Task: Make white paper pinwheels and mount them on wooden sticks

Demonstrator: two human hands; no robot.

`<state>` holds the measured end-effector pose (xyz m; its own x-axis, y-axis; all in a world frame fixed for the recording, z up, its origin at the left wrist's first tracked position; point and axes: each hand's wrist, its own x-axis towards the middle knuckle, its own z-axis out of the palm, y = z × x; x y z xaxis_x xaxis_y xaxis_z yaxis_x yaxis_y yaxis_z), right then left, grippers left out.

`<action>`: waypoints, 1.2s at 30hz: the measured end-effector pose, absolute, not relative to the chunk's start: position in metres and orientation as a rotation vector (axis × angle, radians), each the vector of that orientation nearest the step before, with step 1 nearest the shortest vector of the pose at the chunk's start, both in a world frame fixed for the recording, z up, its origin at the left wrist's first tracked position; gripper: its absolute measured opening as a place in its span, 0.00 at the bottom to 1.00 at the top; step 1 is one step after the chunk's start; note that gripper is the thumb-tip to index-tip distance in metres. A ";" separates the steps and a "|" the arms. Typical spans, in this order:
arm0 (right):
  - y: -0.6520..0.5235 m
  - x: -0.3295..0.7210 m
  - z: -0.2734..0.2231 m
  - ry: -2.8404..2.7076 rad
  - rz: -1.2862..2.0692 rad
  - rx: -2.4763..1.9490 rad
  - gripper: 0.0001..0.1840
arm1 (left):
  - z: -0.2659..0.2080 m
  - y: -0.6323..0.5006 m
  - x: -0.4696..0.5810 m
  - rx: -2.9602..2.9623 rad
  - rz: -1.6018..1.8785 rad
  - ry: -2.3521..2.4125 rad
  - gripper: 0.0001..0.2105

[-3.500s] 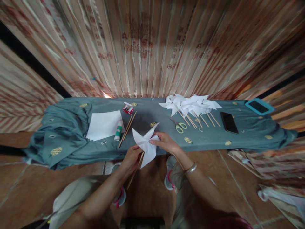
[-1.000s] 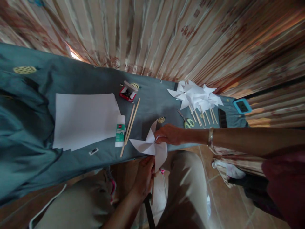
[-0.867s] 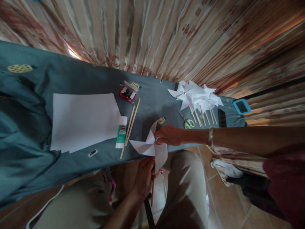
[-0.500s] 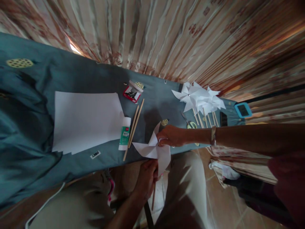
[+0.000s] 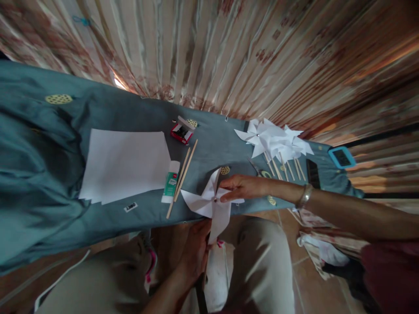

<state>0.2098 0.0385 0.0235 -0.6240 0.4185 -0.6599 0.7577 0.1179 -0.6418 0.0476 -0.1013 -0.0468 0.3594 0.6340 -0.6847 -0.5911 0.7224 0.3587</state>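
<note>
A white paper pinwheel [image 5: 209, 203] with a small metal pin at its hub stands at the table's front edge. Its stick runs down below the edge, and my left hand [image 5: 196, 244] is closed round it under the lower blade; part of the stick is hidden by the fingers. My right hand [image 5: 247, 186] is over the right-hand blade, thumb and forefinger apart beside the hub. Its fingertips are at the paper; whether they press on it I cannot tell. Left of the pinwheel lie a green and white glue stick [image 5: 170, 183] and several thin wooden sticks [image 5: 186, 170].
White paper sheets [image 5: 126, 163] lie on the blue-green tablecloth [image 5: 216, 139] at left. An opened red box of pins [image 5: 182, 131] is further back. Finished pinwheels [image 5: 278, 137] are piled at right, near scissors [image 5: 262, 171], a black phone-like object [image 5: 313, 173] and a blue-framed device [image 5: 342, 157].
My right hand has drawn back slightly from the hub, and its fingers have spread; the pin is now visible. My left hand still holds the stick. The view has shifted a little.
</note>
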 end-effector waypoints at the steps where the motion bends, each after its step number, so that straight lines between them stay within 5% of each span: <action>1: 0.036 0.216 0.023 2.048 -1.640 1.211 0.13 | -0.045 -0.101 0.049 0.063 0.783 0.894 0.15; 6: 0.017 0.235 0.031 2.335 -1.558 1.779 0.20 | -0.036 -0.101 0.053 0.097 0.801 0.857 0.13; 9: -0.011 0.229 0.044 2.609 -1.215 2.150 0.15 | -0.034 -0.101 0.055 0.092 0.822 0.864 0.12; 13: -0.063 0.207 0.053 2.607 -1.163 2.480 0.10 | -0.037 -0.101 0.061 0.117 0.844 0.888 0.10; 23: -0.089 0.203 0.059 2.616 -1.445 3.029 0.06 | -0.027 -0.099 0.063 0.268 0.967 0.883 0.14; 29: -0.043 0.222 0.075 2.732 -1.916 3.030 0.08 | -0.001 -0.062 0.056 0.430 1.255 1.016 0.10; 36: 0.011 0.232 0.062 2.625 -2.368 3.014 0.14 | 0.026 -0.008 0.063 0.463 1.319 0.944 0.18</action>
<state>0.2317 0.0107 0.0623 0.3824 0.8995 0.2112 -0.1176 0.2741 -0.9545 0.0626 -0.0083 0.0264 -0.0315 0.9481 -0.3164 -0.6055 0.2338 0.7607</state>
